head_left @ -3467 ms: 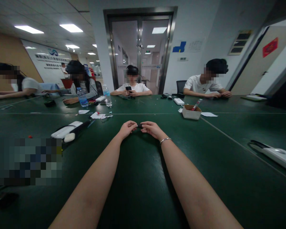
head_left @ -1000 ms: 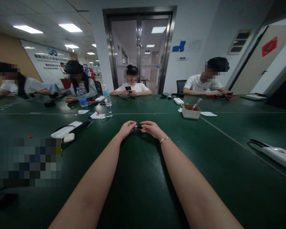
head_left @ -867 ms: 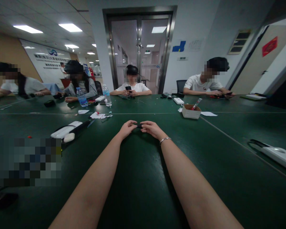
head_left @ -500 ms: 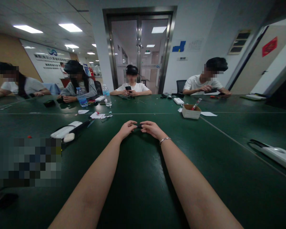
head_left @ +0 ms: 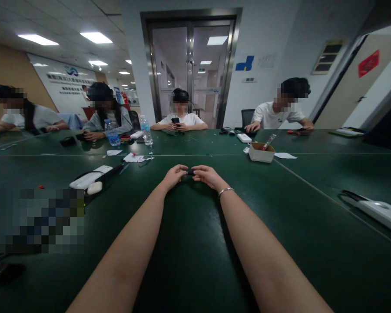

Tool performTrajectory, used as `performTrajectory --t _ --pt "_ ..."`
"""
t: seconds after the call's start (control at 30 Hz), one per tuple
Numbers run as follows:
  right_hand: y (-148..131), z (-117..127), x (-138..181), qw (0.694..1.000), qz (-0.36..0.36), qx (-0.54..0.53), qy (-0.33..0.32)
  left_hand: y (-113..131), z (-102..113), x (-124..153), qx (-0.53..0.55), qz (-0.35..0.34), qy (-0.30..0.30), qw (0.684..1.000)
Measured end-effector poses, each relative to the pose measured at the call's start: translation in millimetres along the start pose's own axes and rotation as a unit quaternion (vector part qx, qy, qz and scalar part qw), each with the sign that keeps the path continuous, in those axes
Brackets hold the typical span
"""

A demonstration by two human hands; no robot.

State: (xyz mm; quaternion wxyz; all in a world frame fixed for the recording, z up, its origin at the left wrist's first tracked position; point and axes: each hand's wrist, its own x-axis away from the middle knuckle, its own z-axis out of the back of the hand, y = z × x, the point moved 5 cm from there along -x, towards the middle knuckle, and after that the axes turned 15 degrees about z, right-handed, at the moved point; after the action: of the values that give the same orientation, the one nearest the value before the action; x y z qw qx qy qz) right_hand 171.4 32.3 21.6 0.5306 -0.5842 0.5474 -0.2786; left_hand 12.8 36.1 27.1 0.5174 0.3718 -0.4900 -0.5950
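Observation:
Just above the dark green table (head_left: 189, 243), my two hands meet around a small dark object (head_left: 190, 172), too small to identify. My left hand (head_left: 175, 176) pinches its left end between thumb and fingertips. The right end is pinched by my right hand (head_left: 208, 175), which has a silver bracelet (head_left: 226, 191) at the wrist. Both forearms reach forward from the bottom of the head view. Fingers cover much of the object.
Left of my hands lie a white device (head_left: 93, 176) with a black strap and paper scraps (head_left: 135, 158). Water bottles (head_left: 146, 131) stand farther back. A small box (head_left: 261, 153) holding a stick-like item stands ahead right. A white device (head_left: 381, 213) lies far right. Several people sit opposite.
My hands keep almost the same place and grip. The person at the far right has lowered one hand to the table, and the dark object they held up no longer shows there.

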Motion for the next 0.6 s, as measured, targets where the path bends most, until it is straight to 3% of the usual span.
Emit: performTrajectory --t 0.6 --pt "2.0 1.7 -1.1 1.0 0.005 0.001 0.003 -4.0 0.5 -3.1 -0.018 -0.016 0.014 1.0"
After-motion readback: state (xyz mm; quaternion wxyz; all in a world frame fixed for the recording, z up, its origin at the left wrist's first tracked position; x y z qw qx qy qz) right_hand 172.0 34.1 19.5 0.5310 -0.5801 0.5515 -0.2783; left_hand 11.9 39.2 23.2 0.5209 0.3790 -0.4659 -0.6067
